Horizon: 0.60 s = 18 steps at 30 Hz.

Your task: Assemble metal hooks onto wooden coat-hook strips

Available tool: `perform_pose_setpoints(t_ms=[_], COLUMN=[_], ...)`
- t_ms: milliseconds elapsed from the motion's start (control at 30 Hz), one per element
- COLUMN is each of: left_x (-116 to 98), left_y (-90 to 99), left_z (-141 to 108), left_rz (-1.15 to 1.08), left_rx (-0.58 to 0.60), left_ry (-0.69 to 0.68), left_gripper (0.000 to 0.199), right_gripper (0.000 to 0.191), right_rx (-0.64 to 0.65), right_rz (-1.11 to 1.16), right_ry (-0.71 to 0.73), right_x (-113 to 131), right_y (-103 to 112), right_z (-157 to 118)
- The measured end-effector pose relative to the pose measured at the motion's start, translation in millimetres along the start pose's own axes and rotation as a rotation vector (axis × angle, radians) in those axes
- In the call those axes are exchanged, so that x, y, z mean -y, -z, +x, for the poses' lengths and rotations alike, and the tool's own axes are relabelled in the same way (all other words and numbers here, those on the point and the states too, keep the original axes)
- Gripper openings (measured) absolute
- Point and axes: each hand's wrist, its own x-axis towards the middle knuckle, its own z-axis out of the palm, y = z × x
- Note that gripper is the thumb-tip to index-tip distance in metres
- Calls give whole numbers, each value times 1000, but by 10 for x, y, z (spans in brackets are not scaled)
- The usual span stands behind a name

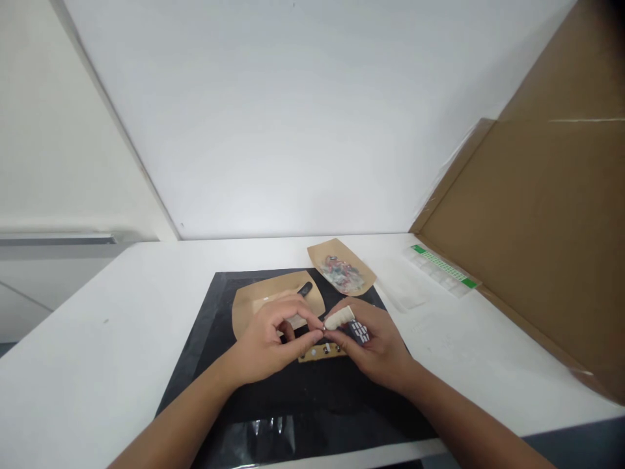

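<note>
My left hand (276,335) is closed in a pinch, thumb and forefinger meeting on a tiny shiny piece (323,329) too small to name. From the other side, my right hand (375,339) pinches at the same spot, its fingertips almost touching the left ones. A cream finger cot (340,318) appears to cover its index fingertip. Tucked inside the right palm is a dark item with a white grid pattern (360,331), partly hidden by the fingers. Just below the fingertips lies a tan strip (317,353) bearing small shiny and white pieces, partly covered by my hands.
A black mat (312,404) lies on the white table (88,326). Behind my left hand is a brown paper tray (247,306) with a black-ended tool (305,288). Another tray (325,251) holds small bagged pieces. A clear-and-green case (442,270) sits by a cardboard sheet (537,241).
</note>
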Motion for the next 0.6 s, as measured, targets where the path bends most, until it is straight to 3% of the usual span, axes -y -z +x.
perform_pose_setpoints(t_ms=[133,600], left_x=[-8,-44], left_y=[12,49], left_z=[-4,-26], left_rz=[-20,-90], left_rx=[22,127], left_ry=[6,139], left_gripper=[14,21], right_gripper=[1,11], right_rx=[-23,-32], right_rz=[-14,-33], right_ry=[66,156], right_x=[-20,-25], right_y=[3,27], right_z=[-5,-19])
